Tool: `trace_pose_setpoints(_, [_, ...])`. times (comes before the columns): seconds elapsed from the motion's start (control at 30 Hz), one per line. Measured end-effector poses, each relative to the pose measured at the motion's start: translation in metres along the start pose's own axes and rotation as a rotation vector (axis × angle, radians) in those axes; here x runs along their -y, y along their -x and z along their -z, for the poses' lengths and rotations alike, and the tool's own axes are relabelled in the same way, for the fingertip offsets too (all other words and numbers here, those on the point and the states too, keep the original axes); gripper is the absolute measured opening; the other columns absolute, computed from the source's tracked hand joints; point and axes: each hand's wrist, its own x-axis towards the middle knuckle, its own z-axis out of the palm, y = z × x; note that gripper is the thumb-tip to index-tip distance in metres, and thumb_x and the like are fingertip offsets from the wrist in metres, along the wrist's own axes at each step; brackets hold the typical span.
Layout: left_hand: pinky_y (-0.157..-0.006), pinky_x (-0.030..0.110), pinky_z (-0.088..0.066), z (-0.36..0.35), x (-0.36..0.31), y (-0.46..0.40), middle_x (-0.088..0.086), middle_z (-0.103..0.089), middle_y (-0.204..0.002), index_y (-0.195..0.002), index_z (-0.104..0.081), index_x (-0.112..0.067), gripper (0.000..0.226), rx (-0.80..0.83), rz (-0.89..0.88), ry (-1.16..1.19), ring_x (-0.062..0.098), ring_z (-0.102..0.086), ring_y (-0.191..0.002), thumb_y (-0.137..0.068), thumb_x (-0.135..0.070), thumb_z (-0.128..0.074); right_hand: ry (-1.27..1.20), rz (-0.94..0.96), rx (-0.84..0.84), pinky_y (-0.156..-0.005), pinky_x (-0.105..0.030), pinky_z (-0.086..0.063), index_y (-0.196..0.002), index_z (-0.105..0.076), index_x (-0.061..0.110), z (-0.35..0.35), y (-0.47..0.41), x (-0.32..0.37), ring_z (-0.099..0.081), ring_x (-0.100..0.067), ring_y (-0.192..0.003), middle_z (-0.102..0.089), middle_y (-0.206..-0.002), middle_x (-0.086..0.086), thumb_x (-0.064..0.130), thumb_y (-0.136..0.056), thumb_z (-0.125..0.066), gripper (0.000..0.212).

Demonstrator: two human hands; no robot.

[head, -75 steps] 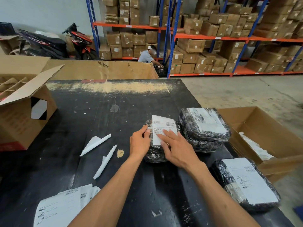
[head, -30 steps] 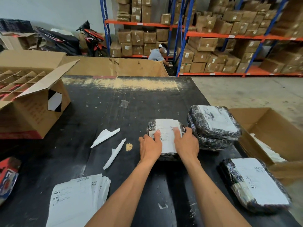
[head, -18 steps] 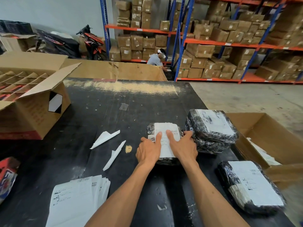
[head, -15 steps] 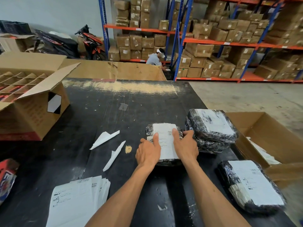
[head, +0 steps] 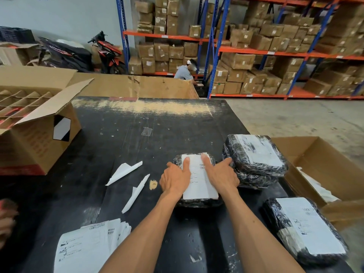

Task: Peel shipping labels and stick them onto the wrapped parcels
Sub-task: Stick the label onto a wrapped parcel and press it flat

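A black wrapped parcel (head: 197,202) lies on the black table (head: 137,138) in front of me, with a white shipping label (head: 198,182) flat on its top. My left hand (head: 174,179) rests palm down on the label's left side, fingers spread. My right hand (head: 221,176) presses its right side the same way, thumb stretched toward two stacked labelled parcels (head: 256,156). Another labelled parcel (head: 307,231) lies at the near right. A stack of unpeeled labels (head: 88,247) sits at the near left.
Two peeled backing strips (head: 126,171) (head: 136,192) lie left of my hands. An open divided carton (head: 35,123) stands at the left, another open carton (head: 323,168) beside the table at the right. Another person's hand (head: 6,219) shows at the left edge. Shelves of boxes stand behind.
The label, held partly lifted 2.5 s ago, now lies flat on the parcel. Both my hands have slid over it, fingers moving toward its far edge.
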Motion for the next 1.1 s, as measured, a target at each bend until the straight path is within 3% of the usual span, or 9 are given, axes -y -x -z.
trace_pose_setpoints(0.2, [-0.091,0.044,-0.045,0.000,-0.001,0.005,0.021,-0.066,-0.120,-0.127,-0.049,0.003,0.076,-0.054,-0.070,-0.028,0.040,-0.061,-0.114,-0.099,-0.065,-0.030,0.045,0.077,0.006,-0.095,-0.049,-0.044,-0.146,-0.031,0.008,0.005,-0.007,-0.009,-0.059,-0.039,-0.113,-0.063,-0.126,-0.020,0.070,-0.097,-0.023,0.080])
trace_pose_setpoints(0.3, [-0.091,0.044,-0.045,-0.001,0.001,0.007,0.020,-0.066,-0.121,-0.127,-0.049,0.000,0.075,-0.067,-0.079,-0.027,0.039,-0.062,-0.113,-0.099,-0.066,-0.028,0.018,0.168,0.025,-0.086,-0.046,-0.041,-0.131,-0.041,0.015,0.016,-0.011,-0.014,-0.057,-0.035,-0.103,-0.063,-0.124,-0.019,0.050,-0.107,-0.022,0.047])
trace_pose_setpoints(0.37, [-0.092,0.045,-0.045,-0.001,0.002,0.009,0.019,-0.065,-0.122,-0.128,-0.048,-0.001,0.074,-0.074,-0.086,-0.036,0.038,-0.062,-0.113,-0.099,-0.066,-0.028,0.058,0.310,0.003,-0.088,-0.047,-0.044,-0.135,-0.044,0.026,0.020,-0.013,-0.015,-0.057,-0.034,-0.106,-0.063,-0.126,-0.012,0.041,-0.108,-0.030,0.034])
trace_pose_setpoints(0.43, [-0.093,0.045,-0.045,-0.001,0.001,0.010,0.018,-0.064,-0.123,-0.128,-0.047,-0.002,0.074,-0.079,-0.083,-0.036,0.038,-0.062,-0.113,-0.098,-0.067,-0.028,0.096,0.408,0.000,-0.093,-0.047,-0.050,-0.138,-0.052,0.033,0.025,-0.014,-0.012,-0.061,-0.029,-0.111,-0.066,-0.125,-0.004,0.039,-0.105,-0.041,0.035])
trace_pose_setpoints(0.57, [-0.091,0.045,-0.045,-0.001,0.001,0.013,0.018,-0.065,-0.122,-0.126,-0.048,-0.002,0.073,-0.091,-0.087,-0.041,0.038,-0.062,-0.112,-0.099,-0.067,-0.027,-0.035,0.381,0.085,-0.095,-0.041,-0.055,-0.119,-0.074,0.030,0.037,-0.017,-0.004,-0.068,-0.018,-0.101,-0.076,-0.104,0.005,0.035,-0.100,-0.058,0.025])
trace_pose_setpoints(0.67, [-0.091,0.045,-0.046,0.000,0.000,0.014,0.019,-0.064,-0.122,-0.128,-0.048,-0.001,0.074,-0.091,-0.084,-0.046,0.037,-0.062,-0.112,-0.099,-0.067,-0.027,-0.091,0.357,0.042,-0.086,-0.035,-0.054,-0.105,-0.079,0.032,0.038,-0.018,-0.002,-0.068,-0.013,-0.095,-0.077,-0.095,0.009,0.035,-0.095,-0.065,0.017])
trace_pose_setpoints(0.77, [-0.092,0.045,-0.046,0.000,-0.001,0.013,0.018,-0.064,-0.124,-0.131,-0.047,-0.001,0.077,-0.082,-0.075,-0.044,0.037,-0.062,-0.114,-0.098,-0.067,-0.027,-0.031,0.350,-0.044,-0.077,-0.032,-0.048,-0.103,-0.079,0.031,0.032,-0.015,0.003,-0.067,-0.016,-0.094,-0.077,-0.100,0.009,0.034,-0.096,-0.061,0.019])
trace_pose_setpoints(0.9, [-0.092,0.045,-0.045,0.001,-0.001,0.010,0.018,-0.064,-0.125,-0.132,-0.046,0.000,0.078,-0.056,-0.051,-0.048,0.037,-0.061,-0.115,-0.099,-0.067,-0.026,-0.029,0.320,-0.177,-0.087,-0.042,-0.051,-0.101,-0.076,0.028,0.020,-0.005,0.009,-0.066,-0.028,-0.093,-0.076,-0.099,0.001,0.028,-0.096,-0.053,0.024])
trace_pose_setpoints(1.1, [-0.094,0.045,-0.045,0.001,-0.003,0.008,0.019,-0.063,-0.128,-0.139,-0.043,0.002,0.081,-0.038,-0.028,-0.065,0.037,-0.060,-0.118,-0.099,-0.066,-0.027,-0.063,0.228,-0.185,-0.091,-0.045,-0.047,-0.100,-0.074,0.027,0.016,-0.001,0.013,-0.064,-0.032,-0.097,-0.073,-0.101,-0.004,0.027,-0.094,-0.052,0.023])
